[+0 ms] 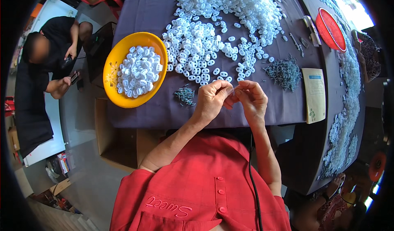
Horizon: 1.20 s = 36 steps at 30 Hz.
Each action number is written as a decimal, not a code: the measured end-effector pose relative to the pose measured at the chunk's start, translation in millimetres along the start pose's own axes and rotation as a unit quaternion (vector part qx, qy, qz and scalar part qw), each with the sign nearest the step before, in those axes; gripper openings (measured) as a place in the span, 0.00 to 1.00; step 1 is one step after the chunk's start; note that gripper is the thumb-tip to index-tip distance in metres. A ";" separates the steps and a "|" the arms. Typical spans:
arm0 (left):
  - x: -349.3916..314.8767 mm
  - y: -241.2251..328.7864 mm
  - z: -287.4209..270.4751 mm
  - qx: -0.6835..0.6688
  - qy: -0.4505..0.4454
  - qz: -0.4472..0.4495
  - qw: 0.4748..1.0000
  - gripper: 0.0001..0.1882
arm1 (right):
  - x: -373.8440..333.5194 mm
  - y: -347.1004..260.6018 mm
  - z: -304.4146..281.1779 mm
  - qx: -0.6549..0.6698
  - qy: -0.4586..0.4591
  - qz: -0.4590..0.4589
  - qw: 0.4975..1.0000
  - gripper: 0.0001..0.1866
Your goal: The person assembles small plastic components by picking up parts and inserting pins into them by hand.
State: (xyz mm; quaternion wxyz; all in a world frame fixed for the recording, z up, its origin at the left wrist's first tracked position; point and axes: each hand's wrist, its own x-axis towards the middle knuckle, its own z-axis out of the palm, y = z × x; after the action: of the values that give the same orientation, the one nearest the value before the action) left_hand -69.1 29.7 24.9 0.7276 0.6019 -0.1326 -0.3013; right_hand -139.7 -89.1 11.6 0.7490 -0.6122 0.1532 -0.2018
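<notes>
My left hand and my right hand meet over the near edge of the cloth-covered table. Their fingertips are pinched closely together around a small pale piece, mostly hidden by the fingers. Just beyond them spreads a large heap of white oval plastic pieces, many showing two dark holes. Left of my left hand lies a small pile of dark green, thin short parts. A bigger pile of similar dark parts sits to the right of my right hand.
A yellow plastic bowl with more white pieces stands at the left. On the right are a cream booklet and a red basket. More white pieces cover the neighbouring table. Other people sit around; an open cardboard box stands below.
</notes>
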 end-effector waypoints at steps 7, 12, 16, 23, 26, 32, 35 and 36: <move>-0.4 0.4 -0.1 0.032 -0.003 0.013 0.999 0.06 | 0.8 -1.8 0.3 -0.026 -0.011 -0.005 1.000 0.11; -2.4 2.0 2.9 0.046 -0.005 0.012 0.999 0.05 | 0.0 -4.0 -2.9 -0.083 -0.021 -0.027 0.996 0.09; -6.4 -2.2 4.0 0.053 -0.001 0.026 0.998 0.04 | 1.5 -11.9 -3.2 -0.151 -0.035 -0.037 0.987 0.08; -5.0 -10.5 -4.9 0.163 -0.005 0.094 0.982 0.04 | 6.6 -7.4 -8.8 -0.112 -0.081 0.084 0.987 0.09; -8.0 -13.0 -7.5 0.039 0.000 -0.013 0.999 0.04 | 7.9 2.8 -6.5 -0.076 -0.083 0.090 0.990 0.11; -7.5 -18.5 -24.0 -0.002 0.017 -0.035 0.999 0.05 | 16.0 6.1 -0.2 -0.135 -0.103 0.081 0.982 0.11; -4.0 -17.3 -34.7 -0.073 0.047 -0.076 0.993 0.06 | 34.7 0.3 5.6 -0.296 -0.105 -0.026 0.949 0.08; -2.7 -18.0 -37.1 -0.094 0.058 -0.080 0.991 0.08 | 41.6 -0.7 8.1 -0.404 -0.091 -0.124 0.902 0.08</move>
State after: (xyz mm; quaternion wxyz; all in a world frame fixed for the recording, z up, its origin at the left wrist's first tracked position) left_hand -55.6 59.2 -0.8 0.7610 0.5558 -0.0126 -0.3343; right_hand -99.6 -102.7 14.6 0.4170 -0.8920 0.0752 -0.1573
